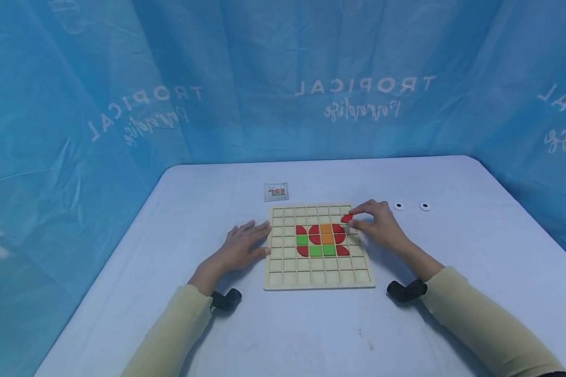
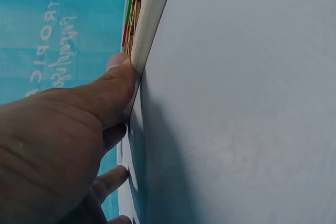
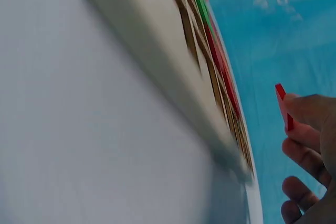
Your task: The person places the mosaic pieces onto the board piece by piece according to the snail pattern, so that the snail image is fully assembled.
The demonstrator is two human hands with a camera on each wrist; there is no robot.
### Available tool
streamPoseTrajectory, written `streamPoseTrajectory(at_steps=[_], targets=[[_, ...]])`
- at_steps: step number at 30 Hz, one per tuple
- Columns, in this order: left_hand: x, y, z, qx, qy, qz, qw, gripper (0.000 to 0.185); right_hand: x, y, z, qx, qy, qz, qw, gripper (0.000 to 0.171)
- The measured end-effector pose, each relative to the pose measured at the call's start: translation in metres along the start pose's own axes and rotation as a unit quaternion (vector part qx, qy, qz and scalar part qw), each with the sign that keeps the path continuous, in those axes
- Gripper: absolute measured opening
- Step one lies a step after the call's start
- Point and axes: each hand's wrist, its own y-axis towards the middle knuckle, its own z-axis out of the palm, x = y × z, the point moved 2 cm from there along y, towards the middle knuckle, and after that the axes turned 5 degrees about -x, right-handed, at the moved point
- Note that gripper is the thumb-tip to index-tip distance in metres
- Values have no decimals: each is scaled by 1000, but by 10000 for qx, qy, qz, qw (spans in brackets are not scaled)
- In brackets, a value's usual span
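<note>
A wooden grid board (image 1: 283, 277) lies on the white table, with red, green and orange tiles in its middle cells. Between thumb and fingertips, my right hand (image 1: 380, 224) pinches a red tile (image 1: 346, 218) with a curved edge, above the board's upper right corner. The right wrist view has this red tile (image 3: 284, 107) seen nearly edge-on, raised off the board. My left hand (image 1: 241, 246) rests at the board's left edge with its fingers extended. In the left wrist view, the left thumb (image 2: 116, 85) touches the board's side (image 2: 152, 19).
Behind the board lies a small picture card (image 1: 276, 192) with a coloured design on a grid. Two round white eye pieces with black centres, one left (image 1: 399, 207) and one right (image 1: 425, 207), lie to the board's right. Blue printed curtains (image 1: 264, 125) hang around the table.
</note>
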Motion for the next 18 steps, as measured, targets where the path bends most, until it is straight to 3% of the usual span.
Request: streamPoseTrajectory(at_steps=[7,18], targets=[[0,0,0,42,-68,18,10000,62,42,-1,40,46,332,-252,9991,28],[2,1,0,71,-69,-31,9999,63,77,17,80,199,103,-529,9983,23]])
